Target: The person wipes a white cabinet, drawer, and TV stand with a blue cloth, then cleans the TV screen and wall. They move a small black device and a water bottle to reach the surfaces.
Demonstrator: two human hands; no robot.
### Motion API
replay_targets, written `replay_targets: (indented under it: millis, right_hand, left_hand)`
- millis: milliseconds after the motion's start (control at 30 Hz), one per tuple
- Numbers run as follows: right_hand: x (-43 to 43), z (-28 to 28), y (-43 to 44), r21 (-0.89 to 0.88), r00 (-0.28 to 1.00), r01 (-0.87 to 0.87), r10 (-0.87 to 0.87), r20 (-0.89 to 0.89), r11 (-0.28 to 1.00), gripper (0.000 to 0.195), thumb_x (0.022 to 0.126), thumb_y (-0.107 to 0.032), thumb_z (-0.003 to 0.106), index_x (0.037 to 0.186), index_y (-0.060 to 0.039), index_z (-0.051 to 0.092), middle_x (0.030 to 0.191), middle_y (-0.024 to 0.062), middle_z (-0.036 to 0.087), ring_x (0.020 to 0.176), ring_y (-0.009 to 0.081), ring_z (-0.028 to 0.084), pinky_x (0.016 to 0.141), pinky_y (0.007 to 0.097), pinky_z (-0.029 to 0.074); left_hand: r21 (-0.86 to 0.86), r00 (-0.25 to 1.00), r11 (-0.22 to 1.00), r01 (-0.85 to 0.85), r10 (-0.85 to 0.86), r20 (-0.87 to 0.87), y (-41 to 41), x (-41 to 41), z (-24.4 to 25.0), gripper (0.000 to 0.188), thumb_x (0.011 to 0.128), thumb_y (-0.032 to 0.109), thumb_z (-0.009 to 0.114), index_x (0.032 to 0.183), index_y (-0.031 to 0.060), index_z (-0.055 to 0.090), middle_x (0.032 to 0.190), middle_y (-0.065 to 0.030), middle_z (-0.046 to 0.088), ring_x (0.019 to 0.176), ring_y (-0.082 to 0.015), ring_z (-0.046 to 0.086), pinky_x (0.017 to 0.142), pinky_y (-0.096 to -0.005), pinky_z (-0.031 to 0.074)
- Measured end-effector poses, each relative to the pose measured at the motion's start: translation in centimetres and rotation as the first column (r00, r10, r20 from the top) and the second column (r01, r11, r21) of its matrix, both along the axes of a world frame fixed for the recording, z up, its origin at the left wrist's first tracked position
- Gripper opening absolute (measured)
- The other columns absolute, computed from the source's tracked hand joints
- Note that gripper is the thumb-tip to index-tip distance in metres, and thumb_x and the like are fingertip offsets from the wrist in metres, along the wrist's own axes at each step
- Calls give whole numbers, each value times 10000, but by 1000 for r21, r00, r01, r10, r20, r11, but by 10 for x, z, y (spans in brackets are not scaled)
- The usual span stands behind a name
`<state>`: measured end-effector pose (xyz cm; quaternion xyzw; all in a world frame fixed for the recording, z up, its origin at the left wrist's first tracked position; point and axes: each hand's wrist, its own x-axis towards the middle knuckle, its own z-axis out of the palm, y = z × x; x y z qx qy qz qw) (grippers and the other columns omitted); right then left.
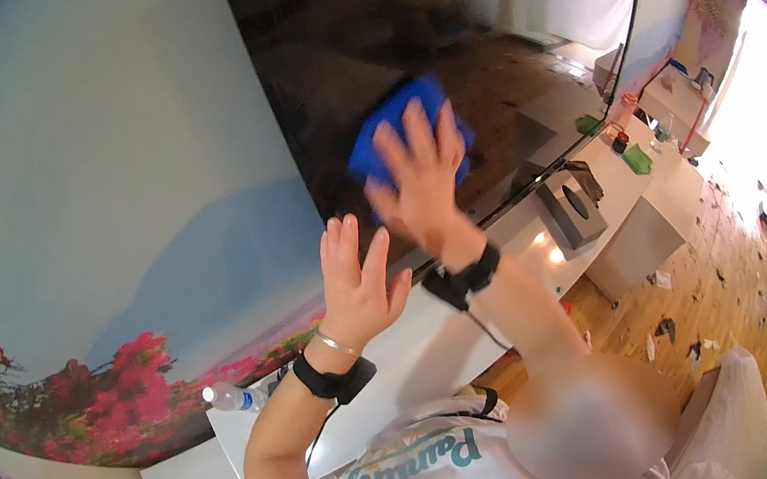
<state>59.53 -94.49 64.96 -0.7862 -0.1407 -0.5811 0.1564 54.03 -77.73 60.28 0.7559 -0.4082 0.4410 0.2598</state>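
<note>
A large flat-screen television (334,34) with a dark, reflective screen is mounted on the wall before me. My right hand (424,187) presses a blue cloth (375,146) against the lower part of the screen, fingers spread over it. Hand and cloth are slightly blurred. My left hand (361,289) is raised near the screen's lower left corner, with nothing in it and its thumb apart from the fingers. Whether it touches the television's edge I cannot tell. Each wrist wears a black strap, and a silver bracelet (337,344) circles the left one.
Below the television runs a white cabinet (442,363). On it are a grey tissue box (587,228), a green cloth (637,160) and a plastic bottle (227,397). Scraps litter the wooden floor (670,313). White cloth (735,409) drapes furniture at lower right.
</note>
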Motion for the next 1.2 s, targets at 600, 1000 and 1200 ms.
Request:
replay_targets:
  millis: [600,1000,1200]
  right_hand:
    - [16,-62,-52,505,988,153,-122,-94,850,692,880,-189,640,1523,-77,412,1641,211,262,1495,492,189,1198,568,176]
    - [-17,-212,-24,445,986,92,-20,-164,891,601,914,-205,568,1478,-37,444,1603,233,298,1462,512,234,1178,609,199]
    - [-14,-180,-23,702,975,184,-36,-220,688,618,970,-244,528,1514,3,371,1633,223,247,1473,497,221,1204,568,180]
  left_hand:
    - [187,999,982,-8,14,-31,-19,2,-37,625,853,231,732,1434,136,522,1601,-257,283,1486,-483,246,1157,-629,237]
    - [303,993,950,-73,99,-71,-15,1,-59,601,900,282,678,1469,177,515,1604,-200,323,1500,-414,265,1164,-575,266]
    - [334,983,941,-61,115,-146,-18,-3,-70,554,908,278,666,1438,176,545,1591,-197,346,1482,-404,306,1146,-574,298]
